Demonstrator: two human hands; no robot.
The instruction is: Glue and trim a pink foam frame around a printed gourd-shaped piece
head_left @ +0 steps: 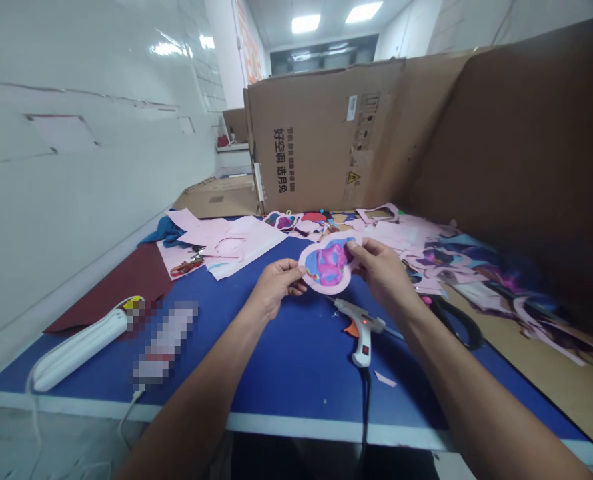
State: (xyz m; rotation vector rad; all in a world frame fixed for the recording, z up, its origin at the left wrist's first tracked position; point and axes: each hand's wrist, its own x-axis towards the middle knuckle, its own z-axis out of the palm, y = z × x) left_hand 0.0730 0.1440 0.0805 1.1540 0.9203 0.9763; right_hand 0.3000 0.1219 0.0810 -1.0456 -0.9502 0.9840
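Between both hands, raised above the blue table, is a flat pink-edged patch (330,267) with a rounded, wavy outline and a magenta and blue picture in its middle. My left hand (277,283) pinches its left edge between thumb and fingers. On the upper right edge, my right hand (377,263) grips it, with the thumb on top and the fingers partly hidden behind. Below the patch lies a white hot glue gun (360,327) with an orange trigger, a small red light and a black cord.
Pink sheet scraps (246,240) and a pile of offcuts (441,257) lie at the back and right. Black-handled scissors (459,323) rest near my right forearm. A white power strip (83,350) and a maroon sheet (121,287) occupy the left. Cardboard (321,147) walls the back.
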